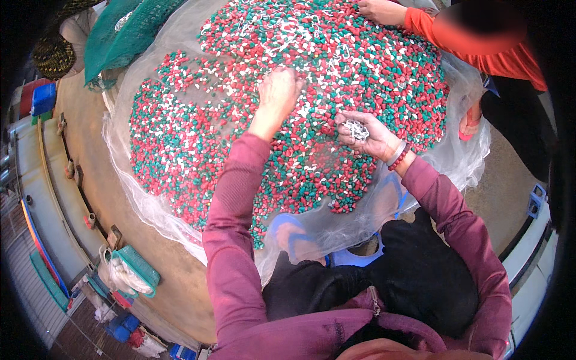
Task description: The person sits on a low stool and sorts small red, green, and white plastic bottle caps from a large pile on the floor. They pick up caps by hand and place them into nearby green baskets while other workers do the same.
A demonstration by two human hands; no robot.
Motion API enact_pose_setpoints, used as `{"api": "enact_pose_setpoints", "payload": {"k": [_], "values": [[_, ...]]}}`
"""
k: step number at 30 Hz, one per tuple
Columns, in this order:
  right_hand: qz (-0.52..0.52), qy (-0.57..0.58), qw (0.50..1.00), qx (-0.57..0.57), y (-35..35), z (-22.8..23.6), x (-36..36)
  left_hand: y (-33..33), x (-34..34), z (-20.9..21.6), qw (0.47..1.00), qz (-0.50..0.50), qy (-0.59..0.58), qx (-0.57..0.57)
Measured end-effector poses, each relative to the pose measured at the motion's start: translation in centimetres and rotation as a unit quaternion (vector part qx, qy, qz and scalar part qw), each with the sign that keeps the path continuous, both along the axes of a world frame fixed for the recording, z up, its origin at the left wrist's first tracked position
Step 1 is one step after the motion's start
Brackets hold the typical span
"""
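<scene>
A wide heap of small red, green and white pieces (324,174) is spread over a pale translucent mesh sheet (141,204). My left hand (279,95) reaches into the middle of the heap, knuckles up and fingers curled down among the pieces; whatever it pinches is hidden. To its right, my right hand (375,137) is turned palm up above the heap, its fingers curled around a bunch of thin white loops (356,130). More white loops (288,25) lie scattered over the far part of the heap.
At the far right, another person's hand (384,11) touches the heap, with an orange sleeve (423,27) behind it. Green netting (123,33) hangs at the far left. A teal basket (137,270) with white contents stands on the floor at the left.
</scene>
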State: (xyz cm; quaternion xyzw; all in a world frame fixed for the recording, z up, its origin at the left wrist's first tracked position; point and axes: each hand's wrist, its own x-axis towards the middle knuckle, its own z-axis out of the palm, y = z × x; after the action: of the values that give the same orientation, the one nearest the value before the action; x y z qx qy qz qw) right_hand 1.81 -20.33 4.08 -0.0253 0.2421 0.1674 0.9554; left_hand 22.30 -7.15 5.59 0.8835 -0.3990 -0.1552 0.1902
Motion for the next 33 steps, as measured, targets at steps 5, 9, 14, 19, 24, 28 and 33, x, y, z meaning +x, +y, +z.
{"api": "enact_pose_setpoints", "payload": {"k": [5,9,14,19,24,28,33], "values": [[-0.024,0.009,0.999,-0.022,-0.6,0.2,-0.4,-0.3,0.5,-4.8,0.990,-0.067,-0.066,0.102],[-0.024,0.010,0.999,-0.029,-1.6,0.3,-0.2,1.5,-0.7,-4.4,0.992,-0.102,0.033,0.069],[-0.044,0.007,0.997,0.069,-1.7,0.7,0.3,4.7,-0.7,-1.5,0.996,-0.070,0.061,-0.005],[-0.023,-0.007,0.998,0.055,-0.2,1.7,0.7,2.2,-0.5,-2.5,0.997,-0.070,-0.001,-0.029],[-0.028,0.016,0.999,0.020,0.4,2.2,0.9,-0.5,-0.2,-6.6,0.995,-0.053,-0.083,-0.001],[-0.058,-0.023,0.998,0.029,-0.4,2.2,0.9,-0.8,-0.3,-7.8,0.994,-0.099,-0.048,0.014],[-0.064,-0.079,0.991,0.087,-1.4,1.0,1.1,1.3,-1.1,-3.5,0.997,-0.026,0.072,-0.027]]}}
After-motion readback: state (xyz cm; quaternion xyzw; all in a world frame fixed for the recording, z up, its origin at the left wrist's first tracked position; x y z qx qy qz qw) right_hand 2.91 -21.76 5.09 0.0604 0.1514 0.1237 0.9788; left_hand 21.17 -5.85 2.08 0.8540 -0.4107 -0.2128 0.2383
